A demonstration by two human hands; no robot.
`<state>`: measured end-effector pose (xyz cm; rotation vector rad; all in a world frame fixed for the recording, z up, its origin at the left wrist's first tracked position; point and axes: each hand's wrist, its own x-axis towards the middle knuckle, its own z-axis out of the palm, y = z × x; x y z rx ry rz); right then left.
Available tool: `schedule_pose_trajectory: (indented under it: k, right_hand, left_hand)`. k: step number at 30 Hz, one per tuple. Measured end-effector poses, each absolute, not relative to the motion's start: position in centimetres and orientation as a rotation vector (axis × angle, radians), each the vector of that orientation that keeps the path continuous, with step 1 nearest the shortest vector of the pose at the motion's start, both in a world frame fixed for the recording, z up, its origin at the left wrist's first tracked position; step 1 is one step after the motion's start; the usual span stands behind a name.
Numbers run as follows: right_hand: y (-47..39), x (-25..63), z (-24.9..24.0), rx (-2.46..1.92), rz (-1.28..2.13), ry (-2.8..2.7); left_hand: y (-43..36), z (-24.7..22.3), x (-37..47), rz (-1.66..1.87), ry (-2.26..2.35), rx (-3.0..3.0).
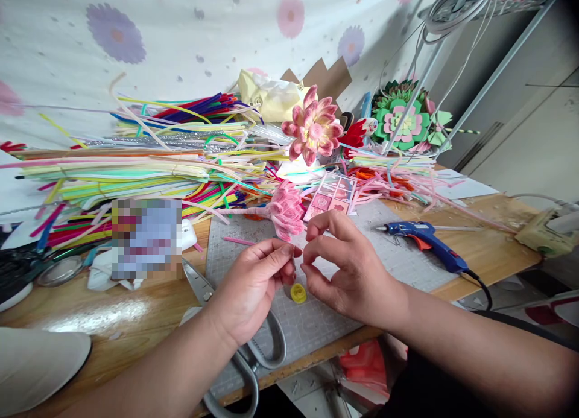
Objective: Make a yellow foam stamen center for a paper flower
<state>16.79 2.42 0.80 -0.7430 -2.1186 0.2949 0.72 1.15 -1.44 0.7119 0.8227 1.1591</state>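
Above the grey cutting mat (pixel 389 243), my left hand (pixel 260 282) is closed in a pinch. Whatever its fingertips hold is too small or hidden to name. My right hand (pixel 346 267) faces it, fingertips almost meeting those of the left; its thumb and bent fingers pinch together, and anything between them cannot be made out. Just below the fingertips lies a small yellow coiled disc (pixel 298 293). Beyond the hands, a pink fuzzy flower (pixel 287 210) on a pale pink stem rests on its side. Beside it is an opened makeup palette (pixel 332 195).
Large scissors (pixel 274 345) lie beneath my left forearm. A blue glue gun (pixel 423 237) rests at the right, its cord trailing off the edge. Bundles of pipe cleaners (pixel 136 177) fill the back left. A larger pink flower (pixel 313 128) and a green flower (pixel 402 123) stand behind.
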Motion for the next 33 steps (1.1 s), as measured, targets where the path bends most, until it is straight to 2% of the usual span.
schedule_pose_trajectory:
  k: [15, 26, 29, 33]
  right_hand:
    - [2.5, 15.3, -0.2, -0.928, 0.943, -1.838]
    - [3.0, 15.7, 0.4, -0.924, 0.881, -1.853]
    - [3.4, 16.3, 1.1, -0.928, 1.056, -1.738]
    - [3.8, 16.3, 1.3, -0.829, 1.451, -1.613]
  left_hand:
    - [1.2, -0.9, 0.9, 1.243, 0.724, 0.673]
    - [1.2, -0.8, 0.8, 1.239, 0.746, 0.7]
    - [1.1, -1.0, 0.7, 1.206, 0.766, 0.761]
    - [1.0, -1.3, 0.6, 1.129, 0.742, 0.839]
